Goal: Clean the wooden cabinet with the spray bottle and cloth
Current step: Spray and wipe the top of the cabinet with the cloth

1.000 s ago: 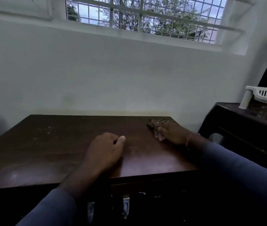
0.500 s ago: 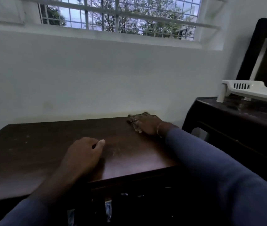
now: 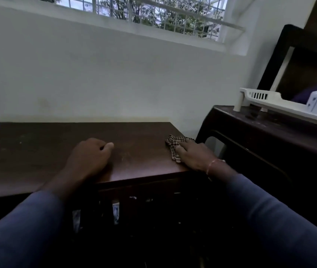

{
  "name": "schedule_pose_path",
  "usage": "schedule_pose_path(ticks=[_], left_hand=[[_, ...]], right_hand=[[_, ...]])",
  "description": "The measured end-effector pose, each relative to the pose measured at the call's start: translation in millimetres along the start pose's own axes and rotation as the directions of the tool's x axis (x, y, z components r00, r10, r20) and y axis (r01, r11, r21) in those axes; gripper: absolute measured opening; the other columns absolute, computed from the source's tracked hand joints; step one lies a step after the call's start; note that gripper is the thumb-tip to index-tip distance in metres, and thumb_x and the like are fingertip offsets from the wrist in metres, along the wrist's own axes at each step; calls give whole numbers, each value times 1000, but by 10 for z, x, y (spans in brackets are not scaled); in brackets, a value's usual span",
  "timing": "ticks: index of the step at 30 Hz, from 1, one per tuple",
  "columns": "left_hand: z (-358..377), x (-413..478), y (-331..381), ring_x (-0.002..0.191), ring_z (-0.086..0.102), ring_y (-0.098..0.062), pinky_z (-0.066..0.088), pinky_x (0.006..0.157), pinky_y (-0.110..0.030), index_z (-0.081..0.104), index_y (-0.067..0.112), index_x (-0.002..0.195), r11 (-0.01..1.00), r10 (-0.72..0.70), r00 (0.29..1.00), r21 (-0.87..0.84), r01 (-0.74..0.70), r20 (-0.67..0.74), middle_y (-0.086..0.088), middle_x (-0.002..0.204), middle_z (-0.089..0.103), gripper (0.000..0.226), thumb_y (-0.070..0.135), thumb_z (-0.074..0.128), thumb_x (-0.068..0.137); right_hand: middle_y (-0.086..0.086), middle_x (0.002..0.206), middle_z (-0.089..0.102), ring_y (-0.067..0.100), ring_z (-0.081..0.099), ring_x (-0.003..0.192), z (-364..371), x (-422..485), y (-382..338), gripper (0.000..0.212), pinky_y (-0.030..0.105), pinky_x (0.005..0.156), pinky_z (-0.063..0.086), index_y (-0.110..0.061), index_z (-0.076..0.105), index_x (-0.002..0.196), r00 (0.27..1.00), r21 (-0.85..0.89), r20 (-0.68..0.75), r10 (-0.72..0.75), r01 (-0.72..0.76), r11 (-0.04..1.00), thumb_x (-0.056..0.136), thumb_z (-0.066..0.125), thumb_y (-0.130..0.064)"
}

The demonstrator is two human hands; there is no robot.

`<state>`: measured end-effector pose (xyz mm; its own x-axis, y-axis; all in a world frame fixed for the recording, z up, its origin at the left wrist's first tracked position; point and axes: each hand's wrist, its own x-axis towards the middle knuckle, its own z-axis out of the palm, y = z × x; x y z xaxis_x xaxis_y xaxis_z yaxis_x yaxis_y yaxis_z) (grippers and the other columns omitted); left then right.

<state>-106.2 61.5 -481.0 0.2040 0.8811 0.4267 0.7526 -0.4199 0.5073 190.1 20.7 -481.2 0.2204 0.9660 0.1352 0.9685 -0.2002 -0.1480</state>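
The dark wooden cabinet stands against the white wall, and I see its top from above. A small brown-and-white checked cloth lies at the top's right edge. My right hand presses flat on the cloth with straight fingers and covers most of it. My left hand rests near the middle of the top, fingers curled under in a fist and holding nothing. No spray bottle is clearly visible.
A second dark wooden table stands close on the right with a narrow gap between. A white plastic tray sits on it, holding a white and blue object. A barred window runs above the wall.
My right hand has slid the cloth from the back right corner toward me along the right edge. My left hand stays in place. My view has shifted.
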Motion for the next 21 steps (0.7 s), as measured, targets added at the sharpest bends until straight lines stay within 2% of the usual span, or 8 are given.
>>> schedule_pose_path(ticks=[3,5,7,10,11,14,17,21], left_hand=[[-29,-33,8,69,62,-32,46,65,-35,59,0,64,1000,18,1000,0,-18,-23,-16,69,65,50,33,48,99],[-39,-48,-4,72,62,-33,46,66,-36,57,0,63,1000,22,1000,-4,-22,-22,-18,72,65,49,33,48,99],[-30,-59,-13,73,62,-34,48,67,-37,57,1,63,1000,23,999,-13,-24,-26,-17,72,65,49,33,48,99],[-27,-38,-38,75,64,-33,51,69,-37,63,1,67,999,13,1000,-33,-13,-21,-16,75,68,48,34,48,98],[-25,-41,-56,76,64,-33,51,71,-37,65,1,69,999,7,1000,-36,-8,-22,-16,77,69,47,34,48,98],[-38,-32,-50,78,65,-33,52,72,-38,66,2,70,999,2,1000,-44,-2,-12,-16,79,69,47,34,48,99],[-24,-24,-59,74,64,-33,51,69,-37,65,1,70,998,-20,1000,-61,20,-5,-16,75,68,47,34,48,99],[-33,-18,-75,63,64,-31,54,69,-41,63,-1,70,992,-37,999,-121,38,8,-16,68,67,49,36,48,99]], right_hand=[[8,113,66,32,61,104,-77,-371,144,32,40,89,48,-28,60,106,997,130,-73,-22,32,991,97,37,-49],[7,106,68,28,62,102,-177,-532,171,26,36,85,49,-26,61,105,999,172,-51,-9,18,985,98,44,-44],[8,109,68,28,62,103,-338,-644,132,27,36,83,49,-25,63,113,997,67,-80,3,2,998,99,45,-41],[16,96,65,35,60,95,-590,-725,33,26,39,75,49,-26,62,113,870,40,-493,18,3,999,98,45,-38],[16,96,65,36,59,97,-640,-718,5,26,40,75,49,-25,61,115,836,33,-548,8,12,999,99,45,-38],[17,104,68,39,61,99,-686,-585,14,29,42,79,50,-26,61,116,890,0,-450,77,-86,996,99,43,-40],[19,104,68,42,62,97,-724,-459,-73,30,41,76,47,-22,61,112,850,66,-512,123,-104,992,98,41,-40],[15,108,69,35,62,101,-438,-345,-441,32,36,78,47,-16,64,105,959,1,-277,-66,68,998,98,43,-39]])
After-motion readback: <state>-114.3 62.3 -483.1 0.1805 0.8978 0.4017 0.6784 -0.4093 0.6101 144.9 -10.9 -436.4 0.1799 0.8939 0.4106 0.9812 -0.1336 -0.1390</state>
